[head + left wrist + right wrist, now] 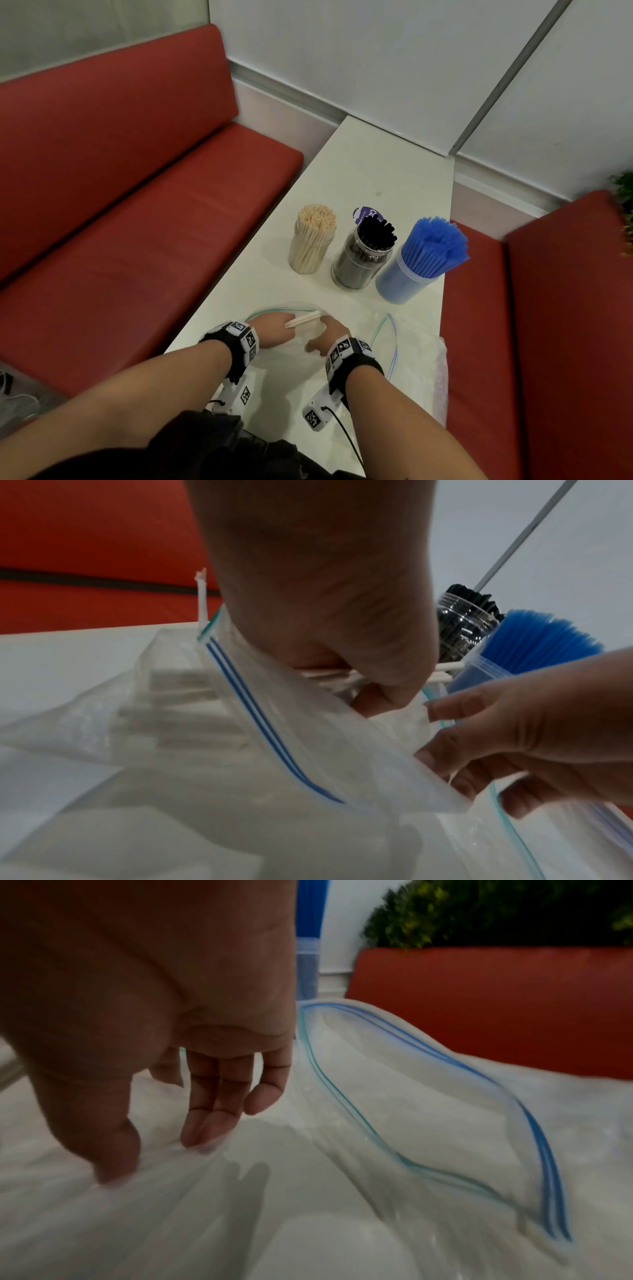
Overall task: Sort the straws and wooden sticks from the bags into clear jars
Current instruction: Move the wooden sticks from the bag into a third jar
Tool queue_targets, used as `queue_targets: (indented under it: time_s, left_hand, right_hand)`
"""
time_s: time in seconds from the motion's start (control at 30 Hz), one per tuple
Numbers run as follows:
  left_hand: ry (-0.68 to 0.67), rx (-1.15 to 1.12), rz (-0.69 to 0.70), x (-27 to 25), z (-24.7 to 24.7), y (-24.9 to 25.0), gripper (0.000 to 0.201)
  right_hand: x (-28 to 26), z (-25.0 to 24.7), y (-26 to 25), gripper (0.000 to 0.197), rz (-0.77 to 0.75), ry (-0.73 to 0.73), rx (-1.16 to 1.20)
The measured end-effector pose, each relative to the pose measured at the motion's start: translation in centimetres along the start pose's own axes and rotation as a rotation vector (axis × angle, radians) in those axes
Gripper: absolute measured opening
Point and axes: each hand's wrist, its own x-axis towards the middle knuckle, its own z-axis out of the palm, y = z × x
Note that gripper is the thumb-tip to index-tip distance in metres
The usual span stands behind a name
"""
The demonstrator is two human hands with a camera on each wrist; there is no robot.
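Head view: small bundle of pale wooden sticks (303, 319) pinched in the curled fingers of the left hand (272, 330), just above the open mouth of a clear zip-top plastic bag (274, 310) lying on the white worktop (370, 164). Long axis near level, free ends aimed right and slightly away, toward the right hand (330, 337). Right hand with fingers straight and relaxed, fingertips resting on the bag film, gripping nothing. Beyond, three clear jars in a row: pale sticks (310, 240), black straws (366, 253), blue straws (416, 263). Second clear bag (388, 337) with blue and green seal lines at right, gaping open. Red padded benches (137, 212) on both sides, pale wall panels behind, green plant (625, 205) at the right edge. Left fingertips hidden behind the palm in the left wrist view; stick count unclear; bag contents blurred.
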Motion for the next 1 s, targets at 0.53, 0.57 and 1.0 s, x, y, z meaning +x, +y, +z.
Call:
queue_targets:
  time_s: [0.53, 0.57, 1.0]
  left_hand:
    - [0.006, -0.498, 0.129, 0.9, -2.6, 5.6, 0.002]
    - [0.027, -0.634, 0.121, 1.1, -2.9, 5.8, 0.010]
    - [0.014, -1.276, -0.088, 3.8, -7.6, 4.8, 0.049]
  right_hand:
    - [-1.8, -2.9, -2.0, 0.041, -0.305, 0.124, 0.588]
    - [-1.8, -3.6, -2.4, 0.036, -0.333, 0.206, 0.598]
    - [-3.8, -13.0, -6.2, 0.031, -0.430, 0.297, 0.962]
